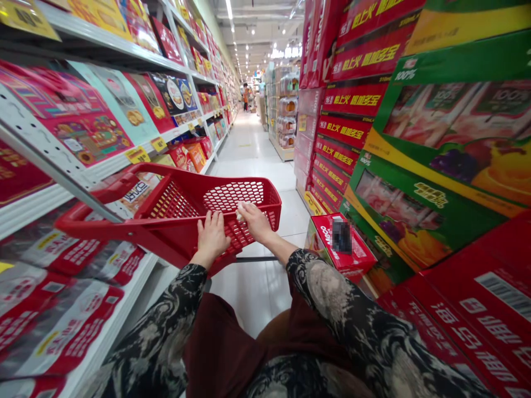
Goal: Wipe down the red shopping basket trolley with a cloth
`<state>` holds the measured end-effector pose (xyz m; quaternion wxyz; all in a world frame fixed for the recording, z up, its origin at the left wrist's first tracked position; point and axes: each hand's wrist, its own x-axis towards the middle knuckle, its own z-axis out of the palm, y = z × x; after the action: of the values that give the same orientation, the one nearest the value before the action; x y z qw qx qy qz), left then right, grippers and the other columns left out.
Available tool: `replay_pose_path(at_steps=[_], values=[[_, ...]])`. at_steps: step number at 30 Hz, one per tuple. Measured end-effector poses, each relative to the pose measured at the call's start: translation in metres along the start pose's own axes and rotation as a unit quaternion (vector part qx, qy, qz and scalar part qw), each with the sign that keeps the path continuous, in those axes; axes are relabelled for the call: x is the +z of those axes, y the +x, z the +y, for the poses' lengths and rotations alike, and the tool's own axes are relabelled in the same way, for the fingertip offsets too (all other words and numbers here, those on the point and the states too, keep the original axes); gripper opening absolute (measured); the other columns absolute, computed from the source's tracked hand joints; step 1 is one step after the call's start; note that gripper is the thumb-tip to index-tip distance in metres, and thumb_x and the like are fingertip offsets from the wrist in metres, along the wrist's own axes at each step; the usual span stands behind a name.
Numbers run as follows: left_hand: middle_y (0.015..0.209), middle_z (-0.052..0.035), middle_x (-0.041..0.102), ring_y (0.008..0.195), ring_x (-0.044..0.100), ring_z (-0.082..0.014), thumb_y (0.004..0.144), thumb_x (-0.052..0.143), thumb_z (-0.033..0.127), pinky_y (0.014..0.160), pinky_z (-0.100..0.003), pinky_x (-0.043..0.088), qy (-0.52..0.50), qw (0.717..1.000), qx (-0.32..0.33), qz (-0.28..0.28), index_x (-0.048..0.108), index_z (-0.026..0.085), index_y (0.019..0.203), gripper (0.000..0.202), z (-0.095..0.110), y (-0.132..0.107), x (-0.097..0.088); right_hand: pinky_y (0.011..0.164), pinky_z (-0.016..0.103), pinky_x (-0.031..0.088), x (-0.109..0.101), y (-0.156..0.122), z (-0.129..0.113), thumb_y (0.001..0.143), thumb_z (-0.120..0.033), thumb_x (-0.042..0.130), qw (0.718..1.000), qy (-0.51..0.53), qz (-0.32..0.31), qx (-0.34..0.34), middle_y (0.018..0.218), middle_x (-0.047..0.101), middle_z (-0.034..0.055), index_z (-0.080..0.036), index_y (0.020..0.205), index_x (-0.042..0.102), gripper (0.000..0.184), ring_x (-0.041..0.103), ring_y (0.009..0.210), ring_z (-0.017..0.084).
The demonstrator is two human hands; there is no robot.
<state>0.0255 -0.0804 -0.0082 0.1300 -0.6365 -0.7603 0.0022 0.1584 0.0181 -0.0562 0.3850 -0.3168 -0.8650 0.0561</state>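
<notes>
A red plastic shopping basket (182,213) with mesh walls hangs tilted in front of me over the aisle floor. My left hand (213,236) is closed over its near rim, fingers hooked onto the edge. My right hand (254,220) grips the same rim further right and pinches a small pale thing I cannot make out. Nothing shows inside the basket. Both of my arms wear dark patterned sleeves.
White shelves (103,160) of red and teal gift boxes run along the left. Stacked red cartons (348,132) and green juice cartons (448,143) wall the right; a red box (340,246) juts out at floor level. The tiled aisle (253,149) runs ahead; a person (245,95) stands far off.
</notes>
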Motion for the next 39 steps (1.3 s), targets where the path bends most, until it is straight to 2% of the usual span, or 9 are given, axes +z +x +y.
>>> replay_pose_path(at_steps=[5,10,13,18,23,27,33,36,39], values=[[0.152,-0.0122,0.029,0.142,0.019,-0.0274,0.078,0.044,0.029,0.114,-0.057,0.011,0.009,0.999,0.049,-0.008,0.033,0.01,0.143,0.068,-0.013,-0.006,-0.009,0.11,0.036,0.035,-0.006,-0.001,-0.004,0.093,-0.016,0.043,0.999,-0.022,-0.024,0.022,0.139,0.051,0.0098,-0.018,0.13,0.053,0.039,0.045,0.129,0.018],[0.149,-0.0172,0.033,0.141,0.021,-0.0306,0.077,0.042,0.025,0.112,-0.061,0.006,0.05,0.996,-0.038,0.058,0.036,0.004,0.14,0.066,-0.05,-0.019,-0.019,0.105,0.035,0.04,-0.02,-0.01,0.015,0.091,-0.011,0.043,0.998,-0.03,-0.042,0.032,0.138,0.051,0.0089,-0.019,0.129,0.055,0.04,0.046,0.127,0.019],[0.147,-0.0167,0.038,0.14,0.024,-0.0296,0.076,0.041,0.023,0.112,-0.061,0.006,0.06,0.996,-0.034,0.052,0.037,0.004,0.139,0.065,-0.059,-0.022,-0.02,0.105,0.036,0.04,-0.022,-0.012,0.022,0.089,-0.011,0.045,0.998,-0.032,-0.035,0.045,0.139,0.05,0.0085,-0.02,0.127,0.056,0.04,0.046,0.127,0.019],[0.147,-0.0174,0.037,0.14,0.023,-0.0318,0.074,0.044,0.026,0.112,-0.061,0.008,0.059,0.997,-0.031,0.046,0.036,0.003,0.139,0.07,-0.046,-0.019,-0.019,0.106,0.039,0.038,-0.03,-0.014,0.035,0.09,-0.012,0.045,0.995,-0.032,-0.036,0.084,0.142,0.046,0.0085,-0.021,0.126,0.056,0.039,0.042,0.131,0.02],[0.151,-0.0155,0.03,0.142,0.017,-0.0303,0.073,0.046,0.025,0.112,-0.06,0.007,0.044,0.998,0.008,0.049,0.032,0.006,0.143,0.073,-0.027,-0.018,-0.021,0.108,0.038,0.036,-0.039,-0.01,0.043,0.09,-0.011,0.041,0.99,-0.021,-0.007,0.141,0.141,0.047,0.0102,-0.018,0.125,0.057,0.039,0.042,0.131,0.019],[0.151,-0.016,0.029,0.143,0.017,-0.0308,0.074,0.046,0.027,0.112,-0.061,0.007,0.027,0.998,0.02,0.055,0.031,0.005,0.143,0.073,-0.011,-0.017,-0.024,0.111,0.035,0.033,-0.026,-0.002,0.021,0.089,-0.009,0.041,0.989,0.015,0.026,0.143,0.14,0.049,0.0103,-0.017,0.126,0.056,0.04,0.04,0.133,0.016],[0.15,-0.016,0.033,0.141,0.023,-0.029,0.074,0.044,0.021,0.113,-0.057,0.008,0.009,0.994,0.09,0.068,0.038,0.008,0.14,0.068,-0.003,-0.019,-0.029,0.114,0.029,0.027,-0.008,0.007,-0.034,0.087,-0.005,0.04,0.999,0.033,0.015,0.036,0.145,0.043,0.0074,-0.015,0.132,0.05,0.047,0.037,0.135,0.014],[0.147,-0.0173,0.037,0.14,0.026,-0.0291,0.075,0.041,0.019,0.113,-0.057,0.005,-0.011,0.989,0.102,0.104,0.039,0.007,0.138,0.065,-0.011,-0.028,-0.035,0.111,0.03,0.032,-0.016,0.007,-0.038,0.087,-0.005,0.041,0.999,0.022,0.002,0.044,0.142,0.047,0.0087,-0.015,0.13,0.053,0.046,0.043,0.13,0.016],[0.143,-0.019,0.042,0.137,0.03,-0.029,0.078,0.042,0.022,0.114,-0.054,0.002,-0.039,0.983,0.034,0.176,0.039,0.007,0.137,0.061,-0.029,-0.042,-0.046,0.107,0.031,0.037,-0.027,0.004,-0.029,0.085,-0.005,0.042,0.997,0.021,-0.007,0.071,0.139,0.05,0.0076,-0.019,0.128,0.054,0.046,0.046,0.127,0.016]])
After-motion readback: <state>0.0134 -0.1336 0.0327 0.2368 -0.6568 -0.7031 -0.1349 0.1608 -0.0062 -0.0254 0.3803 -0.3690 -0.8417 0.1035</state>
